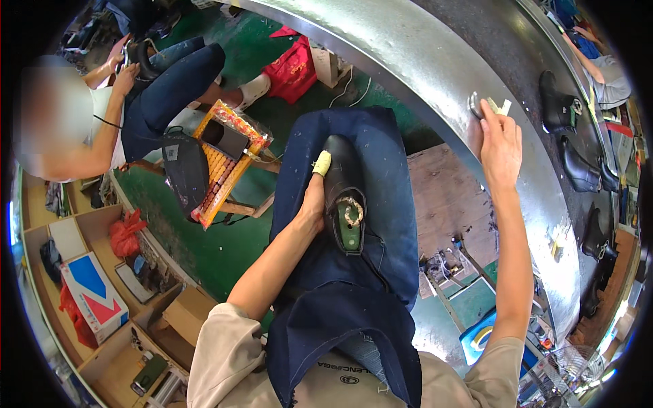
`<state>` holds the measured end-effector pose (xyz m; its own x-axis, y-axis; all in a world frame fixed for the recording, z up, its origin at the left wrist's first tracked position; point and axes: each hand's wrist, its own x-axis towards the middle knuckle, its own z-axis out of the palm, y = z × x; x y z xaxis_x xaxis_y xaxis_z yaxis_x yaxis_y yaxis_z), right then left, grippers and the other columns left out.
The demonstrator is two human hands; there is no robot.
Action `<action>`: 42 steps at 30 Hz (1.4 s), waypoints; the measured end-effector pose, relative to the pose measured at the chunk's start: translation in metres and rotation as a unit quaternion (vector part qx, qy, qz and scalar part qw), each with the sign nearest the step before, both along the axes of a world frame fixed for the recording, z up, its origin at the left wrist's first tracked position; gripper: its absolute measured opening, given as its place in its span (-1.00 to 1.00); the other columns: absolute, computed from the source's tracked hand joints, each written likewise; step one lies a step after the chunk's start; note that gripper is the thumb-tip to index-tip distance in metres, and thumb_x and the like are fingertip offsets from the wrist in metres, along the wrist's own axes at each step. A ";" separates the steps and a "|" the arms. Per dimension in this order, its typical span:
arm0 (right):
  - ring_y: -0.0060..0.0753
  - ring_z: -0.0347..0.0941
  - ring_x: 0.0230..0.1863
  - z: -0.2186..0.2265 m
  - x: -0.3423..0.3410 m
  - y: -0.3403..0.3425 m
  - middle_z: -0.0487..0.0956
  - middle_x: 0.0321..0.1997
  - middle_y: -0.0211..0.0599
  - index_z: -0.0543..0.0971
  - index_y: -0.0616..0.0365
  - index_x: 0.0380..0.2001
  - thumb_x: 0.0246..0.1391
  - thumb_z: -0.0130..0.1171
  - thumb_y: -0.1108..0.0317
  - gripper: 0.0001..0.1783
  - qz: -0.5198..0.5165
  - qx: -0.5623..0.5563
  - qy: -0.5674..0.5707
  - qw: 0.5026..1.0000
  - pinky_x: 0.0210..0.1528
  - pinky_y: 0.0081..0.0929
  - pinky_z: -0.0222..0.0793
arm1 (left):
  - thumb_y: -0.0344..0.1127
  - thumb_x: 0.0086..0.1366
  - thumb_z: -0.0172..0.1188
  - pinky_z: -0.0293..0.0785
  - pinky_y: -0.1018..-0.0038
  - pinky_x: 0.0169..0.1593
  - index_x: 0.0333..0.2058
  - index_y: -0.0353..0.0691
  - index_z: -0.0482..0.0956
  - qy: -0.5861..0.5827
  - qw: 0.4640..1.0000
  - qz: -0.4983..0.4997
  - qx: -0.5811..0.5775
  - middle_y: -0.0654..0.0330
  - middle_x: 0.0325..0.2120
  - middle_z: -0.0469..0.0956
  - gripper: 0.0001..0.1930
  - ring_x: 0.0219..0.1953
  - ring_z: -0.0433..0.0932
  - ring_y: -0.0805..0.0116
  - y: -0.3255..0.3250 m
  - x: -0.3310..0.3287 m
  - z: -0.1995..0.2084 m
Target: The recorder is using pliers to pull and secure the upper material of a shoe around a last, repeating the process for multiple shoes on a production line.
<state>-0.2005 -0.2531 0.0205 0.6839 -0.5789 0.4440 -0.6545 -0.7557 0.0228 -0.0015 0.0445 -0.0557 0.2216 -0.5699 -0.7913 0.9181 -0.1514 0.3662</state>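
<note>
A black leather shoe (342, 163) lies lengthwise on my lap, its toe pointing away from me. Green lining and a pale, rope-like ring show in its opening. My left hand (313, 202) grips the shoe's left side; yellow tape wraps the thumb and the other fingers are hidden beneath. Out to the right, my right hand (501, 146) is over the metal bench top with its fingers bent, closed at a small dark curved metal tool (475, 105). Pale tape covers one of its fingertips. The tool's exact kind is unclear. A dark blue apron (343, 309) covers my lap.
The shiny metal bench (408, 51) curves along the front and right. Several black shoes (559, 102) stand beyond it. At left, a seated co-worker (102, 129) handles a dark shoe. A wooden stool (235, 166) holds a phone. Below are compartments (102, 224) with boxes and bags.
</note>
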 end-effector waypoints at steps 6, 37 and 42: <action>-0.65 0.41 -0.25 0.034 -0.005 0.034 0.57 -0.27 -0.56 0.59 0.15 0.19 0.44 0.10 0.03 -0.52 -0.090 0.505 -0.326 0.794 -0.10 -0.61 0.33 | 0.36 0.49 -0.10 0.72 0.34 -0.12 0.20 -0.30 0.48 -0.040 0.998 0.013 -0.056 0.05 -0.12 0.67 -0.24 -0.23 0.72 0.27 0.010 0.007 0.000; -0.63 0.42 -0.49 0.043 -0.019 0.144 0.47 -0.47 -0.47 0.41 0.18 0.21 0.46 0.07 0.16 -0.58 -0.021 0.884 -0.298 0.360 -0.49 -0.68 0.26 | 0.31 0.50 -0.07 0.69 0.33 -0.17 0.17 -0.25 0.52 -0.040 0.999 0.007 -0.030 0.13 -0.20 0.68 -0.31 -0.30 0.69 0.27 -0.018 0.024 -0.005; -0.65 0.44 -0.49 0.016 -0.019 0.156 0.50 -0.48 -0.48 0.50 0.18 0.12 0.42 0.13 0.11 -0.60 -0.067 0.789 -0.232 0.565 -0.49 -0.69 0.18 | 0.48 0.47 -0.34 0.60 0.34 0.07 0.11 -0.31 0.54 -0.308 0.933 0.075 -0.169 0.05 -0.11 0.68 -0.12 -0.08 0.66 0.29 -0.036 0.034 0.058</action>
<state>-0.2197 -0.0975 0.0368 0.6096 -0.5364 -0.5836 -0.3675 0.4611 -0.8077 0.0326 0.0085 0.0027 0.6724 -0.6900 -0.2680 0.5196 0.1821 0.8348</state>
